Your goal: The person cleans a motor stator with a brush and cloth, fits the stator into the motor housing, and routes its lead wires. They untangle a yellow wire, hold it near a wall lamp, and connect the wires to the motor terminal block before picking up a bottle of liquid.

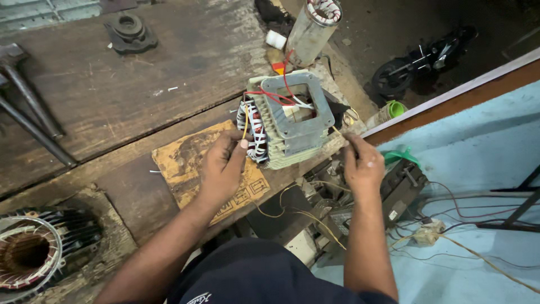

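A pale finned motor stator (292, 121) lies on its side at the edge of the wooden workbench (112, 101), its terminal box opening facing up with red and white wires inside. My left hand (224, 166) pinches a thin yellow wire at the stator's copper winding end, resting over a piece of brown cardboard (185, 163). At the stator's right end my right hand (363, 163) holds another thin yellow wire (315, 222), which trails down below the bench.
A second wound stator (34, 253) sits at the bench's near left corner. A steel cylindrical motor body (312, 28) stands behind the stator. A dark metal flange (130, 31) and metal bars (28, 112) lie at the back left. Wires and equipment clutter the blue floor at right.
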Demonstrator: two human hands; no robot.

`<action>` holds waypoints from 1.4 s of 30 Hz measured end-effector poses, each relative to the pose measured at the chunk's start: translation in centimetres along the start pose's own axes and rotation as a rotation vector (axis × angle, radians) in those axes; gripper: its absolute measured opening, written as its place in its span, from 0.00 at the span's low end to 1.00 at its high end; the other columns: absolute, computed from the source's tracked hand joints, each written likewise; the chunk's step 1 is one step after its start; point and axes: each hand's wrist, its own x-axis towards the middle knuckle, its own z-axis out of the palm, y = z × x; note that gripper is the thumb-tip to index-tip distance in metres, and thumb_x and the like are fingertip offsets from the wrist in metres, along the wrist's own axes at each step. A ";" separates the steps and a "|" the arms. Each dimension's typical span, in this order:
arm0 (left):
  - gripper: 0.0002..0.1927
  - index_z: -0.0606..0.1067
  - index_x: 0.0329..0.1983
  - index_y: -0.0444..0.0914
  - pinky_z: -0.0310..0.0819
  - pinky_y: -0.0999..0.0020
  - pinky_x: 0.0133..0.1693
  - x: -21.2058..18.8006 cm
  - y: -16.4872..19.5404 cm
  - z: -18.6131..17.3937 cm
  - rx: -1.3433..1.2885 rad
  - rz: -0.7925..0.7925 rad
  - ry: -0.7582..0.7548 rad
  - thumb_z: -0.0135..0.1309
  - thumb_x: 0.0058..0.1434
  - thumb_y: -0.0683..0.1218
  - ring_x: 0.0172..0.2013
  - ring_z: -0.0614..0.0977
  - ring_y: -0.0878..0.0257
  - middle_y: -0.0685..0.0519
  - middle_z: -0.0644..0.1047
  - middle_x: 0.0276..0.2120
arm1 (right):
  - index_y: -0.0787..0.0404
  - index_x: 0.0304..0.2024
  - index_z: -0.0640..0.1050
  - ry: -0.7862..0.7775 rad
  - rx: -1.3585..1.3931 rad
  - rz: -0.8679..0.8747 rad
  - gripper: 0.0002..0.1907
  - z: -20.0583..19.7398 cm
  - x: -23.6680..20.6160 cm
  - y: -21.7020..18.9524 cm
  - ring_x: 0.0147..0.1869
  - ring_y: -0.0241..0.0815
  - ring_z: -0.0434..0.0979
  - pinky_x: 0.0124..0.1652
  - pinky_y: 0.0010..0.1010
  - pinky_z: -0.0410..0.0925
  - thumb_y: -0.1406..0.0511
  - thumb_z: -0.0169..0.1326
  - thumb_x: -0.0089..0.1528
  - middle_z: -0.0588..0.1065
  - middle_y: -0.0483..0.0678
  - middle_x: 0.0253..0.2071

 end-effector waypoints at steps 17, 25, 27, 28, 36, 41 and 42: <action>0.08 0.74 0.49 0.35 0.57 0.75 0.25 0.2 -0.2 0.2 -0.071 -0.059 -0.010 0.48 0.73 0.43 0.23 0.64 0.76 0.63 0.66 0.22 | 0.55 0.49 0.82 -0.039 -0.203 -0.122 0.10 -0.8 2.8 -0.8 0.46 0.57 0.82 0.44 0.45 0.73 0.68 0.55 0.66 0.81 0.55 0.44; 0.08 0.75 0.49 0.35 0.59 0.76 0.25 0.2 0.6 0.1 0.019 -0.011 0.020 0.48 0.73 0.43 0.23 0.65 0.76 0.62 0.67 0.22 | 0.56 0.50 0.82 -0.034 -0.183 -0.072 0.11 -0.6 2.7 -1.4 0.46 0.57 0.82 0.45 0.44 0.73 0.68 0.55 0.66 0.81 0.56 0.44; 0.08 0.75 0.49 0.35 0.61 0.77 0.26 0.1 0.9 0.0 0.038 -0.008 0.034 0.48 0.72 0.43 0.24 0.67 0.77 0.63 0.70 0.23 | 0.57 0.50 0.82 -0.040 -0.173 -0.083 0.11 -0.6 2.7 -1.2 0.47 0.58 0.81 0.46 0.45 0.73 0.67 0.55 0.66 0.81 0.56 0.43; 0.09 0.75 0.49 0.35 0.63 0.77 0.26 0.1 1.0 0.0 0.025 -0.022 0.041 0.48 0.72 0.43 0.24 0.68 0.77 0.63 0.71 0.25 | 0.57 0.50 0.82 -0.054 -0.126 -0.100 0.11 -0.6 2.7 -1.2 0.47 0.58 0.81 0.46 0.44 0.73 0.67 0.55 0.66 0.81 0.57 0.44; 0.09 0.75 0.50 0.36 0.60 0.76 0.25 0.4 0.6 -0.3 -0.016 -0.052 0.063 0.48 0.73 0.45 0.23 0.66 0.76 0.62 0.68 0.22 | 0.59 0.50 0.82 -0.042 0.001 -0.088 0.10 -0.1 2.5 -0.8 0.47 0.60 0.81 0.46 0.44 0.73 0.67 0.56 0.67 0.80 0.59 0.43; 0.09 0.75 0.50 0.36 0.59 0.75 0.24 0.3 0.1 -0.2 -0.004 -0.053 0.059 0.49 0.72 0.45 0.22 0.65 0.76 0.62 0.67 0.21 | 0.61 0.51 0.80 -0.069 0.128 -0.061 0.11 0.0 2.5 -0.6 0.48 0.58 0.83 0.48 0.41 0.73 0.68 0.55 0.66 0.80 0.60 0.43; 0.09 0.74 0.50 0.36 0.60 0.76 0.24 0.3 0.0 -0.3 -0.026 -0.032 0.078 0.49 0.72 0.45 0.23 0.66 0.76 0.63 0.68 0.22 | 0.61 0.51 0.80 -0.056 0.114 -0.051 0.11 0.0 2.5 -0.6 0.48 0.58 0.82 0.48 0.41 0.73 0.68 0.55 0.66 0.80 0.60 0.44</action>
